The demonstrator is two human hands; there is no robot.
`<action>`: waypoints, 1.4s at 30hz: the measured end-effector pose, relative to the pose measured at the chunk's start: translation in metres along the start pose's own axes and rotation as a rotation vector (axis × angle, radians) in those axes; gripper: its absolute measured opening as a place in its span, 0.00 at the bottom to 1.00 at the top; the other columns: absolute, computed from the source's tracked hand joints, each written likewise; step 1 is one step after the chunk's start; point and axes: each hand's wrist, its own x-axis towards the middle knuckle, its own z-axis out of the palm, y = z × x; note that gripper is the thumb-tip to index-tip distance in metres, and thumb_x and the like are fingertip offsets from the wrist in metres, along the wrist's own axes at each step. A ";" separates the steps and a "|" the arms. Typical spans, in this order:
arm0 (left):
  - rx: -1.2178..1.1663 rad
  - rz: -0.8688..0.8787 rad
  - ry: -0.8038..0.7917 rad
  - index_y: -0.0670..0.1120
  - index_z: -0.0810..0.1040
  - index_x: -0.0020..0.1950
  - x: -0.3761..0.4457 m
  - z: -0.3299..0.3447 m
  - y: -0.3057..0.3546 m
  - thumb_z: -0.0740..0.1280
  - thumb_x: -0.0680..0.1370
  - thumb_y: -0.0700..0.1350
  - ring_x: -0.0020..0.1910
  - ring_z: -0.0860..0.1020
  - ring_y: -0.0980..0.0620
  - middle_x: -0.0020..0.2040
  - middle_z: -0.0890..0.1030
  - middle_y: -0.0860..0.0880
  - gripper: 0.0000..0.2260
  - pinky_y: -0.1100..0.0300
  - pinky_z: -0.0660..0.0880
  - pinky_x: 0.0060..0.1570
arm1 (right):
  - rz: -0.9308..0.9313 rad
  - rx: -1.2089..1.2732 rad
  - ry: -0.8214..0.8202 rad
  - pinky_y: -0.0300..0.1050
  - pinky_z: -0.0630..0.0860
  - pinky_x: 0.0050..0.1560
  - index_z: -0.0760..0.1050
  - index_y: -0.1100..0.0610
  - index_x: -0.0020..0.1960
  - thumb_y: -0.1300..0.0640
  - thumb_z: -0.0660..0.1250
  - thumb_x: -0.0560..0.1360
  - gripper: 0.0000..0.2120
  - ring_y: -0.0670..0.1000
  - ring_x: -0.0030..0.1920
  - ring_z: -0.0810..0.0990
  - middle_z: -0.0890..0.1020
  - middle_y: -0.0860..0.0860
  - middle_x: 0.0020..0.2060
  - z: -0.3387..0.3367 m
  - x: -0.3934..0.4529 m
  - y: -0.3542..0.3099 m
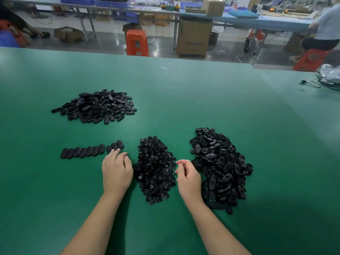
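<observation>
Prob. laying oval caps in row. L hand grip slack by row end; R hand grip curled at small-parts pile, contents unclear. Next: pinch one part.

Head camera, forward-down, close above table

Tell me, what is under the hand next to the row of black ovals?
The left hand covers green table; its fingers touch the end of the row of black ovals. Anything beneath the palm is hidden.

table: green | oval covers row: black | small-parts pile: black | right pile: black | stool: orange-red
</observation>
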 end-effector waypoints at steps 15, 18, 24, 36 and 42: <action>0.187 -0.039 -0.054 0.46 0.65 0.78 0.006 0.005 0.001 0.54 0.84 0.55 0.81 0.52 0.44 0.81 0.59 0.41 0.24 0.47 0.44 0.80 | -0.005 -0.027 -0.042 0.43 0.68 0.30 0.76 0.44 0.48 0.58 0.61 0.82 0.10 0.43 0.27 0.70 0.81 0.50 0.36 -0.001 -0.004 0.002; 0.211 -0.058 -0.074 0.45 0.60 0.81 0.008 0.007 0.002 0.51 0.84 0.57 0.81 0.49 0.44 0.81 0.58 0.41 0.27 0.47 0.42 0.80 | -0.012 -0.022 -0.045 0.43 0.67 0.29 0.76 0.44 0.49 0.58 0.61 0.82 0.10 0.43 0.27 0.69 0.81 0.52 0.36 -0.002 -0.004 0.002; 0.226 -0.067 -0.083 0.47 0.55 0.82 0.012 0.008 0.001 0.49 0.84 0.56 0.82 0.44 0.45 0.83 0.53 0.43 0.27 0.46 0.40 0.79 | -0.018 -0.012 -0.045 0.43 0.67 0.28 0.76 0.43 0.47 0.59 0.62 0.82 0.12 0.44 0.27 0.69 0.81 0.54 0.36 -0.001 -0.003 0.002; 0.162 -0.048 -0.026 0.43 0.71 0.75 0.012 0.006 0.001 0.51 0.85 0.55 0.81 0.52 0.44 0.80 0.63 0.44 0.25 0.46 0.43 0.79 | -0.009 -0.045 -0.032 0.43 0.68 0.30 0.76 0.46 0.48 0.59 0.62 0.82 0.10 0.44 0.27 0.70 0.81 0.51 0.35 -0.001 -0.004 -0.002; 0.096 0.087 0.071 0.45 0.85 0.52 0.000 0.002 0.004 0.59 0.77 0.53 0.54 0.74 0.44 0.51 0.80 0.47 0.18 0.47 0.67 0.56 | -0.084 -0.335 -0.097 0.42 0.74 0.39 0.77 0.50 0.52 0.56 0.63 0.82 0.05 0.45 0.37 0.76 0.80 0.46 0.44 -0.021 0.012 -0.015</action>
